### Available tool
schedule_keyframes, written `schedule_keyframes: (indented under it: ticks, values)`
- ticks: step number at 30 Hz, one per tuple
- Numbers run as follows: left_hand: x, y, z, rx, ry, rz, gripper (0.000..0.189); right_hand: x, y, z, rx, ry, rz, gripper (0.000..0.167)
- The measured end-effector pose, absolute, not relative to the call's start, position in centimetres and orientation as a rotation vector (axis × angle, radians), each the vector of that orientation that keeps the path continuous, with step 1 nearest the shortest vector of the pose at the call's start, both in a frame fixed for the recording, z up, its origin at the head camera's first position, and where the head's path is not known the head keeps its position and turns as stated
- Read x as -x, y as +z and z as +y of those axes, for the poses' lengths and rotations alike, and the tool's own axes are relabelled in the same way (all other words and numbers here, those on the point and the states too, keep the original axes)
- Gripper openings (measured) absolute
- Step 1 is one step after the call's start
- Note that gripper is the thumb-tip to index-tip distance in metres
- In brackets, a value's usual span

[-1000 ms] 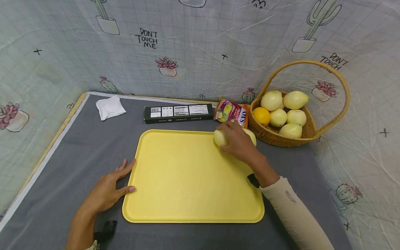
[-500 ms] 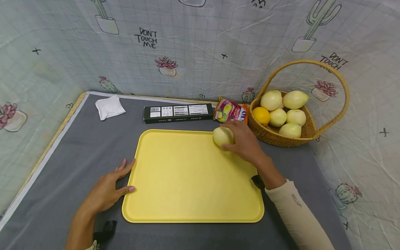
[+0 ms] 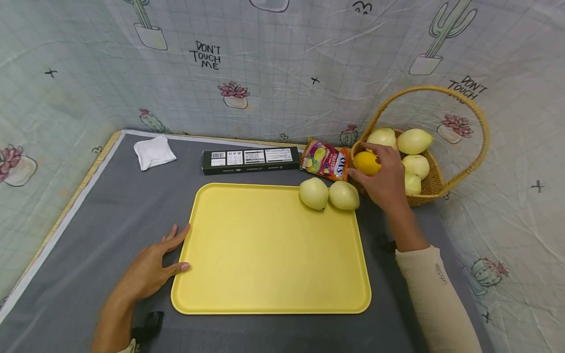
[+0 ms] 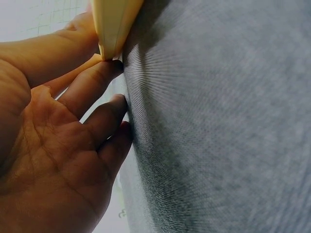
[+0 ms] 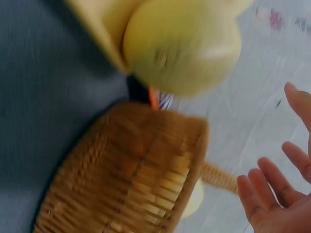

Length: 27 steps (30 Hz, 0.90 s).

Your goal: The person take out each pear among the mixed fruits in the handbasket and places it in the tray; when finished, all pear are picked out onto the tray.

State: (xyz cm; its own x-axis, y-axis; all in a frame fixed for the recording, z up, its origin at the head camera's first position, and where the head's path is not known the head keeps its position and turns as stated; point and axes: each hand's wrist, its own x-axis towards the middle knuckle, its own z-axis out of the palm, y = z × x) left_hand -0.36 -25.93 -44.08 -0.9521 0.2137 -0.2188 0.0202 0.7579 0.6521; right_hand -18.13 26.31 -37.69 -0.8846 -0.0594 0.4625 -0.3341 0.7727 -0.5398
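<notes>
On the yellow tray [image 3: 273, 255], two pale yellow-green round fruits sit side by side at the far right corner, a left one [image 3: 314, 193] and a right one [image 3: 344, 195]. My left hand [image 3: 152, 267] touches the tray's left edge with thumb and forefinger spread; the left wrist view shows the fingers at the tray rim [image 4: 112, 29]. Over the front left of the wicker basket [image 3: 434, 186], my right hand [image 3: 386, 179] hovers with fingers apart around an orange [image 3: 366, 163]. The right wrist view shows that hand's fingers [image 5: 274, 179] spread above the basket, holding nothing.
Several more pale fruits [image 3: 416, 166] lie in the basket, whose tall handle [image 3: 484, 132] arches over it. Behind the tray are a colourful snack packet [image 3: 324, 159] and a long black box [image 3: 251, 160]. A folded white cloth [image 3: 154, 153] lies at the far left.
My right hand has let go of the left fruit on the tray and moved right to the basket. The left hand has stayed at the tray's edge.
</notes>
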Motion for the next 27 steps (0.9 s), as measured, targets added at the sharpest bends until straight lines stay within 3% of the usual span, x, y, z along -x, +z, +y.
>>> schedule_keyframes:
  ticks: [16, 27]
  values:
    - [0.2, -44.1, -26.3, -0.181, 0.997, 2.657, 0.102, 23.5, -37.6, 29.4, 0.186, 0.945, -2.584, 0.073]
    - [0.3, -43.9, -26.1, -0.191, 1.001, 2.666, 0.1, 26.0, -38.8, 30.3, 0.308, 0.948, -2.681, 0.078]
